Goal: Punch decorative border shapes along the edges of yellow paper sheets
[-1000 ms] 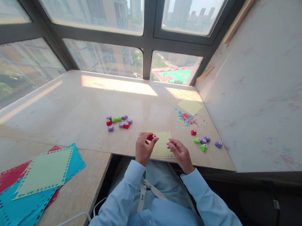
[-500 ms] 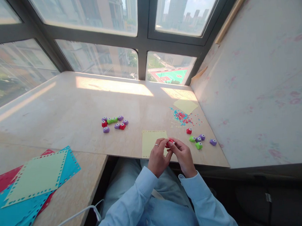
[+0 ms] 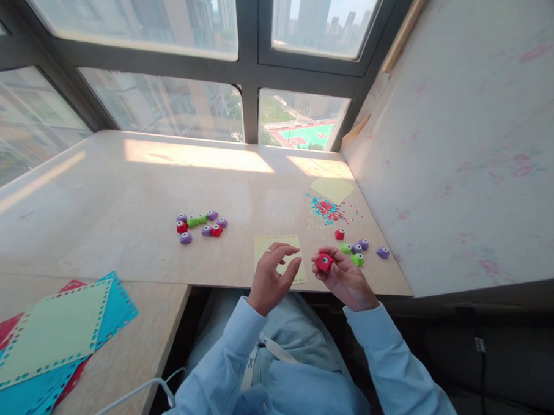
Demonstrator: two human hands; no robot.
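A red craft paper punch (image 3: 324,262) rests in the fingers of my right hand (image 3: 350,282), its underside or face tilted toward me. My left hand (image 3: 271,278) is empty, thumb and fingers apart, over a pale yellow sheet (image 3: 261,248) at the table's front edge. Small holes run along the sheet's far edge; my left hand hides part of it. Just beyond my right hand are another red punch (image 3: 339,234), two green punches (image 3: 357,259) and several purple punches (image 3: 383,252).
Red and blue paper bits (image 3: 327,210) are scattered near a plain yellow sheet (image 3: 334,189). Several more punches (image 3: 192,221) form a group left of centre. Hole-edged coloured sheets (image 3: 57,321) are piled at left. A white cable (image 3: 129,394) hangs there. Windows and a wall (image 3: 468,162) border the table.
My hands have come apart. The left has moved left and opened, while the right keeps the red punch and has turned it. The view has shifted slightly.
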